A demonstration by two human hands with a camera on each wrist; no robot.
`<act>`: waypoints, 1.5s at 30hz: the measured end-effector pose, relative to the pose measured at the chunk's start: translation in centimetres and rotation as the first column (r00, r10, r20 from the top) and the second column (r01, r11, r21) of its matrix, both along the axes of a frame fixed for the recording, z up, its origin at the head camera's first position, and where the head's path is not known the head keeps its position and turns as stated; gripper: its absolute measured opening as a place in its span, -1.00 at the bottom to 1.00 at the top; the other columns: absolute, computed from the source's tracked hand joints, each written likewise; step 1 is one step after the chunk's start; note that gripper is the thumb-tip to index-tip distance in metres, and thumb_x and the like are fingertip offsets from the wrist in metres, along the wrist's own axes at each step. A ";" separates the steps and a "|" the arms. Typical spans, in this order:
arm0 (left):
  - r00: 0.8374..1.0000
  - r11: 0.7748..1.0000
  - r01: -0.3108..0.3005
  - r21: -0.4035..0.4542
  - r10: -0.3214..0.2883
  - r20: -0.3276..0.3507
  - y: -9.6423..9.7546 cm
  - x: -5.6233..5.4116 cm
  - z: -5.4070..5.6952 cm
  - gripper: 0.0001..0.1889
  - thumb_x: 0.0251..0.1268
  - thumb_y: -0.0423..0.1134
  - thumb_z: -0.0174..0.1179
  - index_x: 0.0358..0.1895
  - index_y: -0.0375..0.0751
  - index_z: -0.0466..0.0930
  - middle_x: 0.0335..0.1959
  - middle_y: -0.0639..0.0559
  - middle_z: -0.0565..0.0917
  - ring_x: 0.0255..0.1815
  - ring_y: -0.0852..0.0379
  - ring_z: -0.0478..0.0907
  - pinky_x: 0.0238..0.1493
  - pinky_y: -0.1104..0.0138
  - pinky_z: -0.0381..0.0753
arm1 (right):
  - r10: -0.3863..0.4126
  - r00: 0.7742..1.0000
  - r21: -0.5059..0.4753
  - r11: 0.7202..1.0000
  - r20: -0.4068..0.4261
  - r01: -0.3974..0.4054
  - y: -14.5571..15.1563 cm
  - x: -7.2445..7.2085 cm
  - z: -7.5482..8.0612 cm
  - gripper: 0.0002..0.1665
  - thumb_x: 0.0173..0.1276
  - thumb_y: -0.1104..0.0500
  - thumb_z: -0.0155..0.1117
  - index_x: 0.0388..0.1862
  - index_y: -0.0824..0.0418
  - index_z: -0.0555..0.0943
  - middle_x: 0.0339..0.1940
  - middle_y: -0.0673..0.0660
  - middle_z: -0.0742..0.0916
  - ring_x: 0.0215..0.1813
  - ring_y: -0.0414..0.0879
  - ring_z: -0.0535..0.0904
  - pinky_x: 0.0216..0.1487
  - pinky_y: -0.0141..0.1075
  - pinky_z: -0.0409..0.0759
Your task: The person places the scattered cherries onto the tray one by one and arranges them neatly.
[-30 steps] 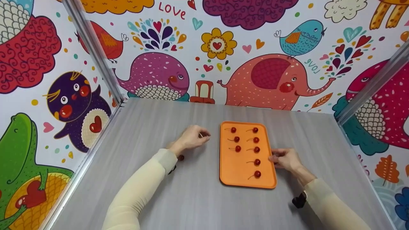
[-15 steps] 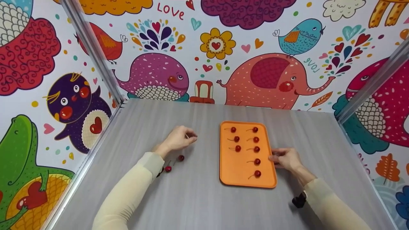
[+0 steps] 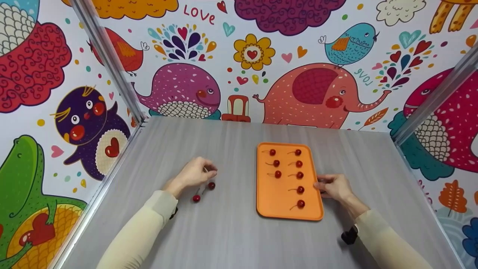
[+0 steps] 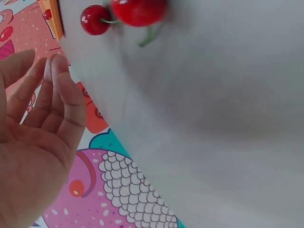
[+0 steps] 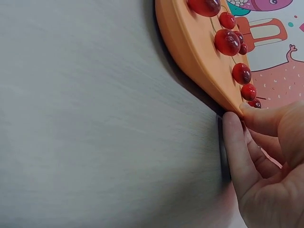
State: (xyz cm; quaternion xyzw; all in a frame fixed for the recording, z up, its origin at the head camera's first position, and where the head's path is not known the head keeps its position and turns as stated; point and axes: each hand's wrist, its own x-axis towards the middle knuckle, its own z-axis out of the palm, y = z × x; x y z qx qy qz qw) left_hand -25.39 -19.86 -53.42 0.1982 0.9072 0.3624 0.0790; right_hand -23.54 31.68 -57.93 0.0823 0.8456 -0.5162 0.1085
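My left hand (image 3: 195,173) hovers over the left of the table, beside two loose cherries. The nearer cherry (image 3: 196,198) and the other cherry (image 3: 211,185) lie on the grey surface with their stems. In the left wrist view the fingers (image 4: 72,111) of that hand curve loosely and hold nothing; a cherry (image 4: 95,20) shows beyond them. On the right, my right hand (image 3: 335,187) pinches the right rim of an orange tray (image 3: 278,198) between thumb and fingers. Two columns of cherries lie in the tray, several in the right one and three in the left.
The grey table (image 3: 224,239) meets a brightly printed back wall (image 3: 224,48), with printed side walls left and right. Metal posts (image 3: 108,59) stand at the corners. A black wrist device (image 3: 350,235) shows under the right sleeve.
My left hand has moved left and toward me, away from the tray to the two loose cherries, which its arm had partly covered. The right hand stays on the tray rim.
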 end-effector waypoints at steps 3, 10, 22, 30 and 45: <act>1.000 1.000 -0.006 0.001 0.006 0.014 -0.8 0.6 -0.2 -0.76 0.59 -0.29 0.34 0.07 -0.40 0.85 -0.12 -0.20 0.89 -0.26 0.08 0.75 -0.25 0.32 0.72 | 0.000 1.000 0.010 1.000 -0.002 0.000 0.0 0.0 0.0 -0.43 0.56 0.26 0.52 0.45 0.46 0.66 0.02 0.31 0.92 -0.13 -0.15 0.89 -0.15 -0.21 0.90; 1.000 1.000 -0.005 -0.029 0.004 -0.025 -2.1 1.3 -1.2 -0.86 0.46 -0.37 0.43 -0.08 -0.38 0.87 -0.23 -0.15 0.88 -0.28 0.15 0.70 -0.19 0.27 0.72 | 0.009 1.000 0.010 1.000 -0.004 -0.009 0.2 0.1 0.1 -0.40 0.56 0.24 0.53 0.47 0.47 0.64 0.05 0.35 0.91 -0.11 -0.14 0.90 -0.14 -0.20 0.90; 0.999 0.984 -0.053 -0.170 0.051 -0.013 -2.2 1.8 -2.4 -0.91 0.26 -0.25 0.63 -0.28 -0.13 0.90 -0.34 0.07 0.88 -0.31 0.24 0.67 -0.15 0.21 0.73 | 0.004 1.000 0.005 1.000 0.009 -0.004 0.1 0.1 0.1 -0.38 0.55 0.22 0.54 0.48 0.45 0.64 0.19 0.45 0.87 -0.09 -0.14 0.90 -0.12 -0.19 0.91; 0.996 0.963 -0.092 -0.254 0.093 -0.008 -1.6 1.9 -2.5 -0.94 0.31 -0.22 0.61 -0.32 -0.02 0.92 -0.44 0.17 0.86 -0.39 0.25 0.63 -0.15 0.18 0.72 | 0.001 1.000 -0.023 1.000 0.009 -0.001 0.0 0.1 0.0 -0.39 0.57 0.25 0.51 0.49 0.47 0.63 0.08 0.38 0.87 -0.10 -0.11 0.89 -0.13 -0.19 0.91; 0.994 0.961 -0.105 -0.257 0.101 -0.031 -0.7 1.6 -2.8 -0.94 0.50 -0.22 0.49 -0.17 0.01 0.94 -0.30 0.15 0.86 -0.35 0.21 0.59 -0.08 0.17 0.68 | 0.001 1.000 0.006 1.000 0.000 -0.001 -0.1 0.1 0.0 -0.42 0.57 0.25 0.51 0.46 0.47 0.64 0.19 0.49 0.83 -0.05 -0.08 0.89 -0.10 -0.16 0.91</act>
